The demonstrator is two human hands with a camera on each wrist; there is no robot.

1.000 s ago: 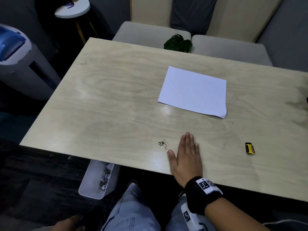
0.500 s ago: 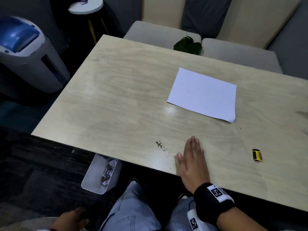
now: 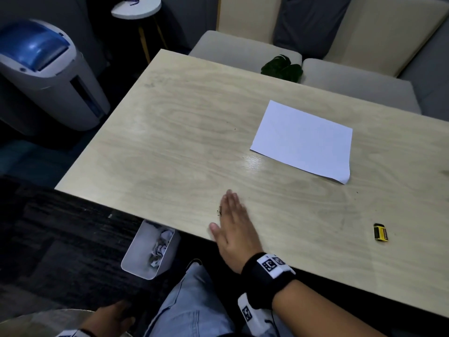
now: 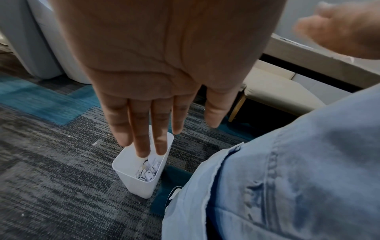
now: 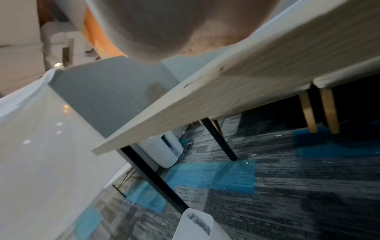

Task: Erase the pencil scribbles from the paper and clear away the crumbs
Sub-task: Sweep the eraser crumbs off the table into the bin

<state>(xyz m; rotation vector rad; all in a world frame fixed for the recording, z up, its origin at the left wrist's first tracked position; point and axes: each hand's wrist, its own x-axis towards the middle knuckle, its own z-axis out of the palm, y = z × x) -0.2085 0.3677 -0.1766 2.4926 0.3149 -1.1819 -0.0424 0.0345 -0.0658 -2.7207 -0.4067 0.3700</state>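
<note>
A blank white sheet of paper lies on the wooden table, right of middle. My right hand lies flat on the table near its front edge, fingers straight, its left side against a small heap of dark eraser crumbs. A yellow and black eraser lies at the right, apart from the hand. My left hand hangs below the table with straight fingers, above a white bin holding crumpled paper. In the head view the left hand is low by my knee.
The white bin stands on the carpet just under the table's front edge. A grey and blue appliance stands at the left, a small round side table behind it. Cushioned seats and a green leaf lie beyond the far edge.
My right hand has slid left along the table until it touches the crumbs, most of which it now hides. My left hand has come further up by my knee.
</note>
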